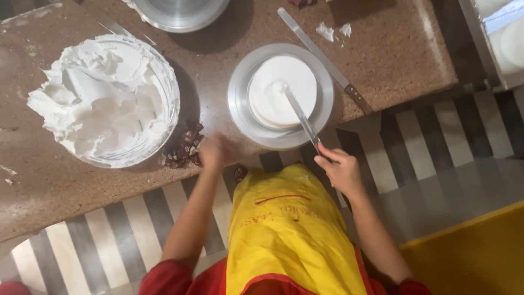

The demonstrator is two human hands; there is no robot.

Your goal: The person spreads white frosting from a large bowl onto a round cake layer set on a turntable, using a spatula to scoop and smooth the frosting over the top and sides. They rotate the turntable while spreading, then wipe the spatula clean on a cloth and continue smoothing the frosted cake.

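Observation:
A small round cake (pixel 284 90) covered in white cream sits on a round metal turntable (pixel 240 104) at the counter's front edge. My right hand (pixel 339 168) grips the handle of a palette knife (pixel 299 113), whose blade lies on the cake's top with cream at its tip. My left hand (pixel 217 153) is blurred at the counter edge, just left of the turntable and beside a heap of dark chopped pieces (pixel 184 148). Whether it holds anything is unclear.
A large glass bowl (pixel 170 104) heaped with whipped cream stands at the left. A long knife (pixel 323 57) lies behind the turntable. A metal bowl (pixel 180 13) sits at the back. A white box (pixel 499 38) stands far right. A yellow apron hangs below, over a striped floor.

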